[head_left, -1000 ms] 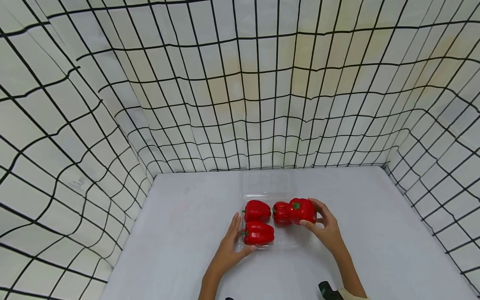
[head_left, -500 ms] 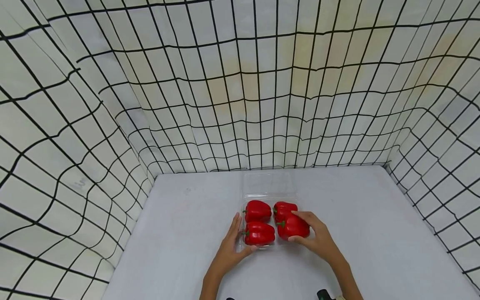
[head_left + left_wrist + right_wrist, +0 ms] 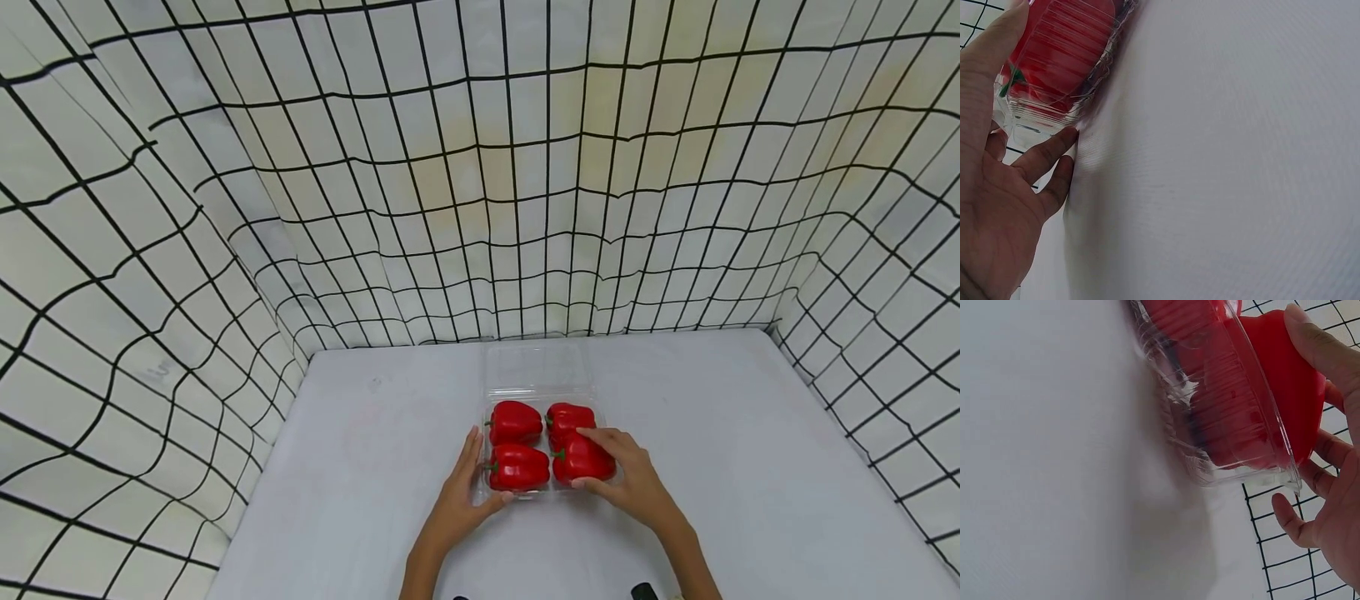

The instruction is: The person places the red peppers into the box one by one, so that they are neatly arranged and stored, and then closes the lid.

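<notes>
A clear plastic clamshell container [image 3: 491,497] lies unfolded on the table, with red bell peppers in it. My right hand [image 3: 628,472] holds the front right bell pepper [image 3: 582,459] between thumb and fingers. In the right wrist view this pepper [image 3: 1294,387] sits partly below the container's rim, its top standing out above. My left hand [image 3: 457,497] rests at the front left corner, straight fingers along the side and thumb at the front edge. Beside that hand lies the front left pepper [image 3: 519,468]. Behind are the back left pepper [image 3: 515,422] and back right pepper [image 3: 570,417].
The container's transparent lid [image 3: 536,367] lies folded back toward the rear table edge. A white cloth covers the table [image 3: 375,450]. Black netting [image 3: 551,196] over pale walls rises behind and on both sides.
My right hand has brought its bell pepper leftward and toward me, from over the back right pepper down into the container's front right spot. My left hand has stayed at the corner.
</notes>
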The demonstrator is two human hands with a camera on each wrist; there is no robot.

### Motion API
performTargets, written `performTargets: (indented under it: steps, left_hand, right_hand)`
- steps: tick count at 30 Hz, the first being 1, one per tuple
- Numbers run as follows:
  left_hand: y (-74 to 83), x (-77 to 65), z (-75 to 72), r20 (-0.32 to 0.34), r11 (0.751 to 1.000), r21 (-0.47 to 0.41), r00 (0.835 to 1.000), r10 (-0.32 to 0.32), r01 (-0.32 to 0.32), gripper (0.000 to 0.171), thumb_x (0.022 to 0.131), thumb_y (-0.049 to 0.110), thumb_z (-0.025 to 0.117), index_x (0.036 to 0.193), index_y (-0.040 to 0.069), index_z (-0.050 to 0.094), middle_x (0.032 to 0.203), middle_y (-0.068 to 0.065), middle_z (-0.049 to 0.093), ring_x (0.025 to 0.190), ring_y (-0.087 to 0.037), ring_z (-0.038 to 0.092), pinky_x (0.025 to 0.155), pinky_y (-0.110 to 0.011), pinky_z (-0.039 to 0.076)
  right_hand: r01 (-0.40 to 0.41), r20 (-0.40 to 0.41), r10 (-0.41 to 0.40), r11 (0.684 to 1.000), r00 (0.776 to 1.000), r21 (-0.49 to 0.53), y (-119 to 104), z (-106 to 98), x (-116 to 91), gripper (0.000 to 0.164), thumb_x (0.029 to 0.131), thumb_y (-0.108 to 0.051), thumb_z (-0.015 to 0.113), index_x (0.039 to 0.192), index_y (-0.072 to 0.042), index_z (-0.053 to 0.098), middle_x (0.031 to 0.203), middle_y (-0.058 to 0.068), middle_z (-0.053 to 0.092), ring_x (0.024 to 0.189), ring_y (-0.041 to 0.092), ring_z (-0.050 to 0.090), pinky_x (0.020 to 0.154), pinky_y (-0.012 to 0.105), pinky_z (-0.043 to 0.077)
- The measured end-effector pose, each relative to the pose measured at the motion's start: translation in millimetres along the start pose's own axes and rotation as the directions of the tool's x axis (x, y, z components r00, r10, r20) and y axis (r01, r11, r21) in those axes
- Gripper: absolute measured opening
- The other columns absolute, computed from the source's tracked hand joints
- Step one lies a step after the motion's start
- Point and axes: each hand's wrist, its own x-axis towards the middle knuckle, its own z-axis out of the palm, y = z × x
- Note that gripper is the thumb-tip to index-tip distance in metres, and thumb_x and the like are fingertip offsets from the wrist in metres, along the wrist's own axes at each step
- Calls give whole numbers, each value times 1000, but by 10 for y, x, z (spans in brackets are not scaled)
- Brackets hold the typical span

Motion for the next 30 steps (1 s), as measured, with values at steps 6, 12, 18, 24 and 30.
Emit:
performTargets:
  steps: [6,12,18,24,30]
  left_hand:
    - [-1,-21,4,2,999,-19,1000,30,-30,97,80,53,73,157,22,22,165,2,15,150,-29,22,109,-50,40]
    - [2,-25,-2,19,1000,-22,1000,10,-9,99,80,54,73,157,23,19,165,4,12,150,-26,20,110,-47,39]
    - [18,1,-21,12,1000,-12,1000,10,-10,99,80,56,72,157,24,19,165,4,13,150,-27,21,109,-48,41]
    - [25,-5,-19,10,1000,-17,1000,7,-7,100,79,55,73,157,23,20,165,3,14,150,-28,22,109,-49,41]
    - [17,-3,-25,8,1000,-25,1000,16,-16,99,80,53,73,157,23,20,165,3,14,150,-27,23,108,-47,42]
  right_hand:
    - [-42,45,42,999,998,11,16,93,-44,71,72,-43,83,136,-25,57,127,10,58,116,28,56,81,44,61]
    - [-9,34,9,1000,999,15,32,126,-61,78,72,-40,85,140,-19,53,131,11,54,120,30,54,86,46,60]
    - [81,-76,-81,997,994,-8,28,128,-36,71,71,-33,87,135,-21,58,129,7,55,120,25,51,87,50,58]
    - [107,-134,-116,992,984,-73,63,171,-73,51,74,-26,84,123,-23,67,120,5,61,112,23,54,82,52,56]
    - [115,-126,-128,988,984,-104,98,190,-78,52,75,-25,84,124,-21,67,121,6,61,111,22,55,82,49,57]
